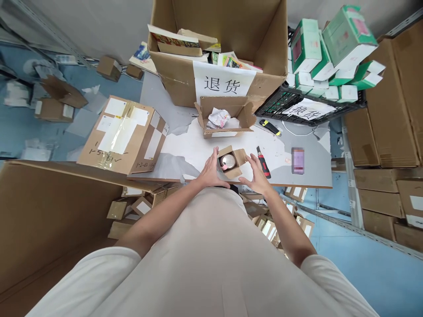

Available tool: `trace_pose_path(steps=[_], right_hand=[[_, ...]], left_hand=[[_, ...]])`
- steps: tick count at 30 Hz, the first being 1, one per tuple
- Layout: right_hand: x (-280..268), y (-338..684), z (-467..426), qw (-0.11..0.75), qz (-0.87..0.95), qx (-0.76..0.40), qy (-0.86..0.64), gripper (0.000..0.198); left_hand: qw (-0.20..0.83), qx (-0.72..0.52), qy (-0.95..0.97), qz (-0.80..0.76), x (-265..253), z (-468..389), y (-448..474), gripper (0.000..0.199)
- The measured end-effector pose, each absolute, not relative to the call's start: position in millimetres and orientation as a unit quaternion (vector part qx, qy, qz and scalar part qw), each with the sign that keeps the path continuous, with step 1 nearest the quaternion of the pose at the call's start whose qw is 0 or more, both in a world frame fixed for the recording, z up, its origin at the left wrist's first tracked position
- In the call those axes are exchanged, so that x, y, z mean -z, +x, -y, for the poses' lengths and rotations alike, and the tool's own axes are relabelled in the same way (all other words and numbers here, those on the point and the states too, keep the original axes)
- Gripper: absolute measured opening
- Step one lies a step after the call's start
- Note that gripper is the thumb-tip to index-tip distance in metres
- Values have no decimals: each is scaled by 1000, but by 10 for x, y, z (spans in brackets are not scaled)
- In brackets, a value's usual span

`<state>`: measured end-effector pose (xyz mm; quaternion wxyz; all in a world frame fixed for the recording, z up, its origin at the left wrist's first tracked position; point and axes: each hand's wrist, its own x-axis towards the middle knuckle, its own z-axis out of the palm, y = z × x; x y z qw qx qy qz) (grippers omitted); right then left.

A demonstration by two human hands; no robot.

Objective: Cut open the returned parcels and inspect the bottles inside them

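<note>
Across the middle of the frame we have a grey table [317, 164], with a red knife [264, 165] right of centre. At the centre, our small open box [234, 171] holds a round tin [228, 161]. Our left hand [209, 172] and right hand [257, 177] flank the box, both spread wide; whether either touches it, we cannot tell.

Left hand [209, 172], right hand [257, 177] flank small open carton [240, 156]; round metallic item [228, 161] inside; red-black cutter [264, 164] nearby.
</note>
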<state>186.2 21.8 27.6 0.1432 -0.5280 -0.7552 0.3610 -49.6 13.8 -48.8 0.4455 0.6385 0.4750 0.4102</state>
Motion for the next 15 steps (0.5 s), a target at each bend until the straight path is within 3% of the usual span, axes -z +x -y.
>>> trace_pose_path(steps=[5, 7, 11, 13, 15], right_hand=[[73, 1934, -256, 353, 577, -427, -600, 83], [205, 1885, -385, 399, 427, -505, -635, 77], [241, 1685, -595, 390, 326, -653, -562, 64], [124, 1578, -619, 424, 422, -606, -525, 62], [-38, 1497, -607, 395, 574, -526, -488, 60]], left_hand=[[329, -452, 644, -522, 432, -241, -369, 66], [316, -453, 659, -512, 423, -249, -373, 48], [326, -432, 678, -498, 452, -212, -424, 34], [326, -434, 674, -501, 486, -198, -434, 35], [327, -443, 671, -497, 526, -196, -429, 45]])
